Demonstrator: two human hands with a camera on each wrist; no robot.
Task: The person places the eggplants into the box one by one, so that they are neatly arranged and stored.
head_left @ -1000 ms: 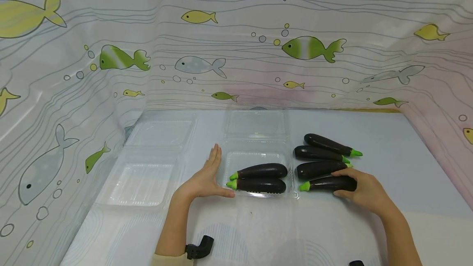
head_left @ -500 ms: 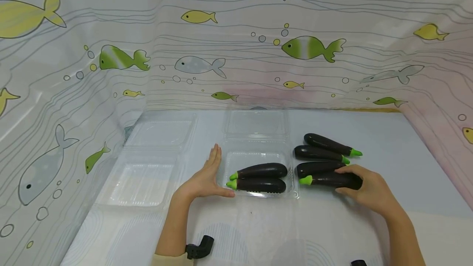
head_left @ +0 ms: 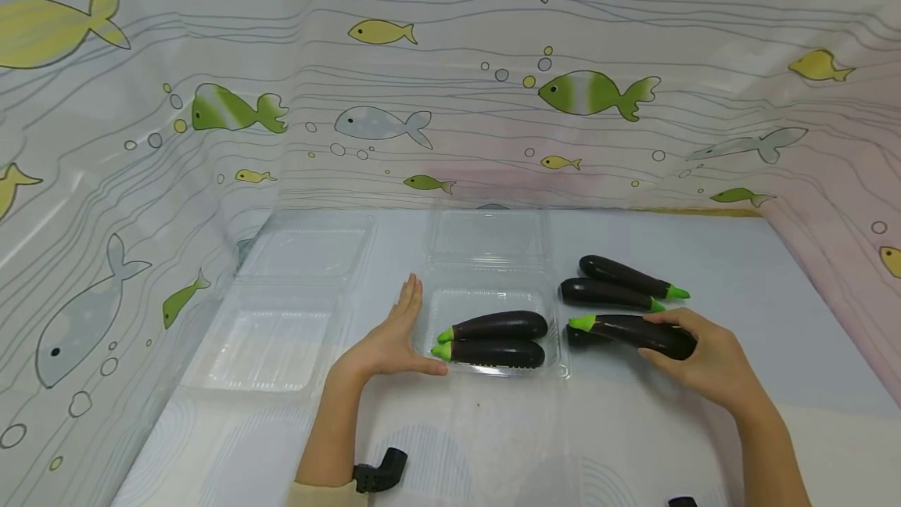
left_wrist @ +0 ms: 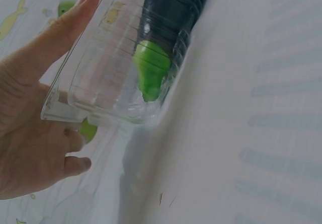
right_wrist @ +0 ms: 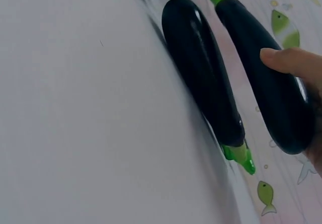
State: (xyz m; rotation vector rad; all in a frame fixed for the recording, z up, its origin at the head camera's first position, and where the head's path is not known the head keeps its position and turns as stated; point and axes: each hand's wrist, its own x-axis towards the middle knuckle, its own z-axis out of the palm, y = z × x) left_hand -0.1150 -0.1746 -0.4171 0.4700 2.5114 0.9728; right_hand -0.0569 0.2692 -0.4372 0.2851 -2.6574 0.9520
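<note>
My right hand (head_left: 707,362) pinches a dark eggplant (head_left: 644,332) with a green stem near its rounded end, raised over another eggplant (head_left: 581,337) that it mostly covers in the head view. In the right wrist view, the thumb lies along the side of the held eggplant (right_wrist: 264,78). With fingers spread straight, my left hand (head_left: 387,343) rests against the left side of a clear plastic clamshell container (head_left: 486,300). Two eggplants (head_left: 500,325) lie side by side in its base, stems to the left. The left wrist view shows the hand at the container's wall (left_wrist: 95,83).
Two more eggplants (head_left: 608,293) lie on the table (head_left: 760,296) to the right of the container, stems to the right. Further left stands a second clear clamshell container (head_left: 271,346), lid folded back. A fish-print curtain (head_left: 436,77) borders the table behind and at the sides.
My right hand has lifted the nearest eggplant off the table and moved it slightly back and right, over the one behind it. My left hand has stayed at the container.
</note>
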